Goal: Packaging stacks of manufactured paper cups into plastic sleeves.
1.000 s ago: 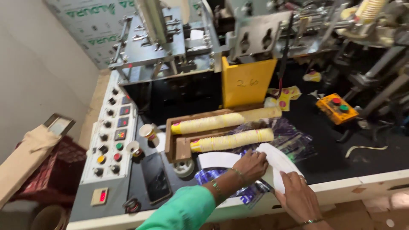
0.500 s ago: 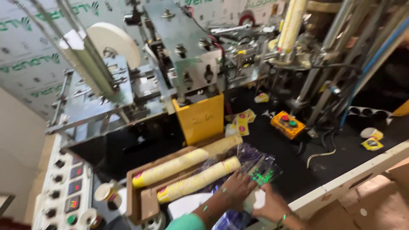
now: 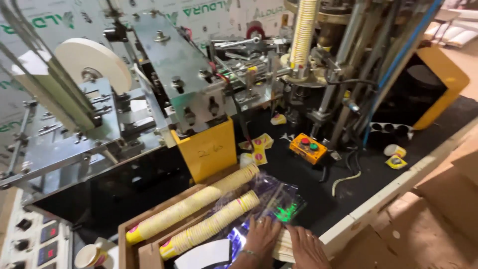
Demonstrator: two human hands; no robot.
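- Head view: left hand point(image 3: 261, 236) and right hand point(image 3: 306, 246) lie flat, fingers spread, pressing a stack of paper blanks point(image 3: 285, 245) at the black surface point(image 3: 318, 194) edge, just beside the clear plastic wrap point(image 3: 269, 199).
- Judged step: squaring the stack; next needs an even grip.
- Earlier the blanks were held fanned; the camera has swung right.

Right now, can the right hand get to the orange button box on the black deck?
Probably yes. The right hand rests on a paper stack at the near edge; the orange button box sits beyond it, with only flat clear plastic wrap and open black deck between.
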